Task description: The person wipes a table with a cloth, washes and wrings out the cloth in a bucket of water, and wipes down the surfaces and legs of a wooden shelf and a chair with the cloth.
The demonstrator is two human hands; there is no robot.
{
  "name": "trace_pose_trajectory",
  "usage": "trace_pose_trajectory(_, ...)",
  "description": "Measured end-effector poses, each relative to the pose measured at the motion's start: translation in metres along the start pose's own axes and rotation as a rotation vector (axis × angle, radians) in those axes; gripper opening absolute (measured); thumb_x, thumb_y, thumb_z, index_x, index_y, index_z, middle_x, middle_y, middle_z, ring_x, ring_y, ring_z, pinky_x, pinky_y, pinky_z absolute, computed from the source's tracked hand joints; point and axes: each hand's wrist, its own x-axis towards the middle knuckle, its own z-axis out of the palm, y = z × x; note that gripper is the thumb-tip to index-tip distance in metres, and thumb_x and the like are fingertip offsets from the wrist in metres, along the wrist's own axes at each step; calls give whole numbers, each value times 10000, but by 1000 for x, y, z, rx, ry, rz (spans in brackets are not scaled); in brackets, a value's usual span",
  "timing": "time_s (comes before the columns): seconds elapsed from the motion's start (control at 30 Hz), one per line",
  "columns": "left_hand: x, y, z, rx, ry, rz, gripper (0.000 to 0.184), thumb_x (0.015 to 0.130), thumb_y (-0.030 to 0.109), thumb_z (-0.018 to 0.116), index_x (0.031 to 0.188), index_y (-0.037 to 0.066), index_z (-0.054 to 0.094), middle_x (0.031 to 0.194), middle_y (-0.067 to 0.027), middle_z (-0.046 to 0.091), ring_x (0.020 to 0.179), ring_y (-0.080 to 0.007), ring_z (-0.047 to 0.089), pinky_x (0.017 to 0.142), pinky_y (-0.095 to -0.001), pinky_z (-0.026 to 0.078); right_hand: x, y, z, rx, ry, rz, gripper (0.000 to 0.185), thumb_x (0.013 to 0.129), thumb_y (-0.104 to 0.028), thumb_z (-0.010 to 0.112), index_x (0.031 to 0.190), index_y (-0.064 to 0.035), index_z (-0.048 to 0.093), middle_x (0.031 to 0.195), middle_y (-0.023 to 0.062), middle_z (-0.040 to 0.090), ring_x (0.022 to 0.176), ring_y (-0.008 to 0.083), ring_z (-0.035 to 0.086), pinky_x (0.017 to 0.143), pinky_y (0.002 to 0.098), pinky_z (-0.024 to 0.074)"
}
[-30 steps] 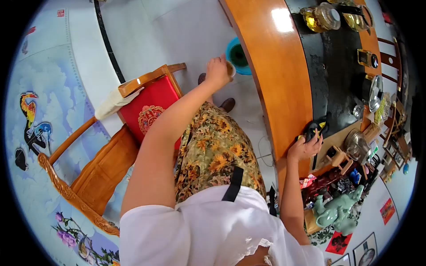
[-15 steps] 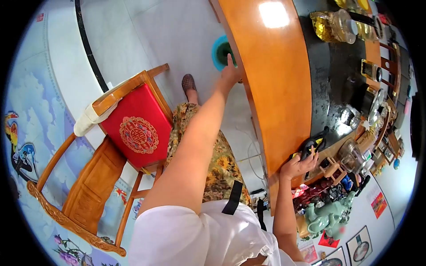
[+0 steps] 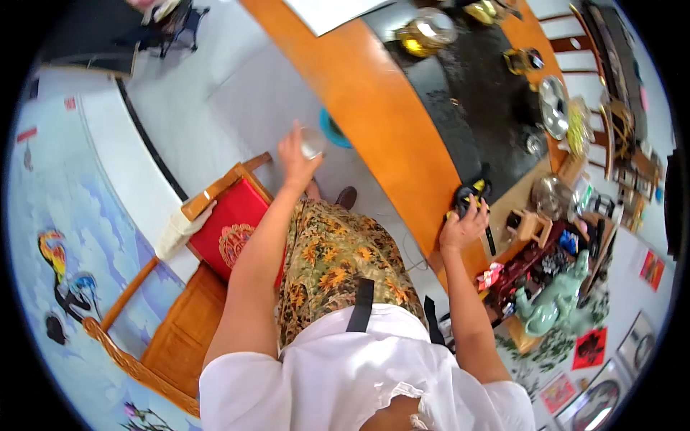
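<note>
My left hand [image 3: 296,159] is out over the floor left of the table, its fingers closed around a small see-through cup [image 3: 312,143]. A blue bucket [image 3: 333,131] stands on the floor just beyond the cup, partly hidden by the table edge. On the tabletop, my right hand [image 3: 463,228] has its fingers curled against a black-and-yellow item [image 3: 471,197]. That item's kind cannot be made out, and the fingers hide part of it.
The long wooden table [image 3: 381,108] has a dark inset [image 3: 467,108] bearing glass jars [image 3: 427,33] and a metal dish [image 3: 553,108]. A wooden chair with a red cushion [image 3: 233,230] stands at my left. A green figurine [image 3: 553,298] sits among clutter at right.
My left hand has moved away from the bucket, and the cup now shows in it. The view has turned. My right hand stays at the black-and-yellow item.
</note>
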Motion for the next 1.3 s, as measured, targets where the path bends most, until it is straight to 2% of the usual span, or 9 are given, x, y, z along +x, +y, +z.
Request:
trace_pose_trajectory(0.23, -1, 84, -128, 28, -39, 299, 1043, 593, 143, 847, 1466, 33, 288, 1266, -192, 500, 1170, -376, 445, 1009, -473, 360, 9, -15, -8, 22, -81, 142, 582, 701, -168, 651, 1271, -231, 558, 1373, 80, 412, 1257, 383, 369, 998, 547, 324)
trace_pose_trajectory(0.37, 12, 160, -145, -26, -109, 505, 1023, 603, 158, 843, 1463, 28, 304, 1283, -191, 500, 1181, -372, 447, 1010, -466, 366, 30, -55, -18, 201, -202, 35, 612, 713, -168, 689, 1304, -218, 541, 1387, 91, 410, 1287, 370, 333, 1037, 544, 282)
trace_pose_trajectory(0.57, 55, 265, -72, -116, -206, 783, 998, 605, 191, 840, 1452, 35, 336, 1253, -187, 519, 1167, -352, 469, 987, -447, 381, 51, -97, -24, 414, -206, -222, 612, 673, -206, 750, 1263, -220, 588, 1384, 84, 444, 1284, 335, 361, 1021, 522, 311)
trace_pose_trajectory(0.7, 74, 325, 4, -128, -277, 870, 985, 596, 225, 837, 1454, 121, 364, 1189, -173, 522, 1112, -361, 483, 961, -451, 399, 40, -72, -36, 441, -255, -319, 611, 675, -210, 762, 1260, -218, 585, 1388, 81, 440, 1279, 338, 363, 1021, 517, 317)
trace_pose_trajectory(0.8, 75, 362, 56, -110, -320, 903, 981, 584, 232, 847, 1441, 146, 377, 1176, -155, 519, 1090, -349, 488, 929, -443, 411, 12, -43, -43, 441, -256, -267, 615, 675, -204, 768, 1259, -231, 579, 1388, 84, 438, 1266, 347, 377, 1012, 521, 323)
trace_pose_trajectory(0.97, 50, 398, 130, -117, -369, 939, 1009, 567, 257, 870, 1443, 161, 377, 1178, -158, 521, 1096, -352, 496, 936, -443, 420, -45, 2, -70, 295, -277, -7, 600, 683, -167, 764, 1254, -215, 584, 1378, 102, 442, 1238, 379, 398, 995, 517, 333)
trace_pose_trajectory(1.1, 28, 418, 148, -150, -349, 952, 1021, 562, 253, 872, 1445, 152, 368, 1179, -163, 518, 1096, -353, 495, 928, -447, 425, -49, 0, -68, 283, -257, 150, 601, 684, -124, 751, 1256, -204, 583, 1368, 127, 438, 1223, 410, 397, 979, 526, 342)
trace_pose_trajectory(1.23, 19, 430, 155, -186, -464, 977, 1010, 591, 270, 870, 1453, 146, 358, 1246, -150, 504, 1153, -339, 483, 975, -439, 417, -22, -16, -57, 332, -209, 287, 571, 713, -100, 722, 1261, -153, 572, 1330, 149, 451, 1198, 424, 407, 954, 542, 364)
trace_pose_trajectory(1.3, 23, 430, 148, -237, -516, 931, 935, 666, 315, 834, 1447, 105, 366, 1330, -170, 486, 1228, -350, 452, 1037, -440, 375, 2, -21, -45, 420, -161, 322, 523, 741, -82, 689, 1248, -125, 568, 1301, 168, 460, 1196, 415, 411, 968, 519, 373)
